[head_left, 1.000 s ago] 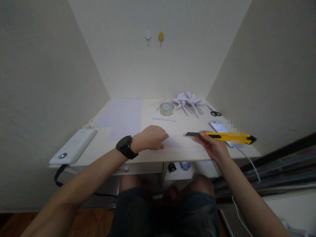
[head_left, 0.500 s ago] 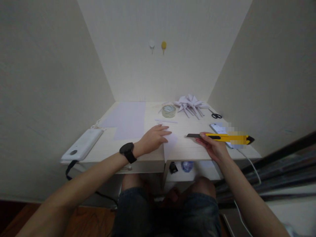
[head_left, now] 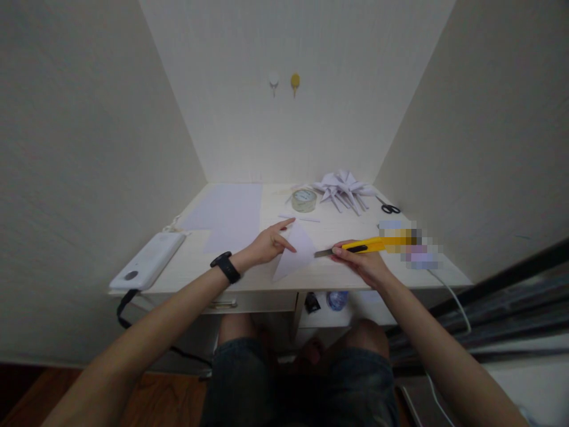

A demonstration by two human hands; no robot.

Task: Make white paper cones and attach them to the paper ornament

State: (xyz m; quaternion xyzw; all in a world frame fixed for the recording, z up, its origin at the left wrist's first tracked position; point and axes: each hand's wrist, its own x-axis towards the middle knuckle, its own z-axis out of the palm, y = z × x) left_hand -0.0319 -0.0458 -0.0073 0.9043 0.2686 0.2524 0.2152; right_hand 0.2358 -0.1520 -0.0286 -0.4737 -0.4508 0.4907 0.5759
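A triangular piece of white paper (head_left: 297,252) lies near the desk's front edge, its left side under my left hand (head_left: 267,244). That hand wears a black watch, and its thumb and index finger are stretched apart over the paper; its other fingers are partly hidden. My right hand (head_left: 358,261) grips a yellow utility knife (head_left: 362,245) with the blade out, pointing left. The blade tip is at the paper's right edge; whether it touches I cannot tell. A thin white paper strip (head_left: 309,219) lies just behind the triangle.
Behind stand a roll of clear tape (head_left: 304,200) and a bundle of folded paper spikes (head_left: 343,187). Black-handled scissors (head_left: 390,209) lie at the right, with a partly blurred phone (head_left: 418,258) nearer. White sheets (head_left: 235,207) and a white device (head_left: 149,261) are on the left.
The paper piece has turned and now shows as a triangle. My left hand has shifted slightly left, with thumb and index spread. My right hand has brought the knife left to the paper.
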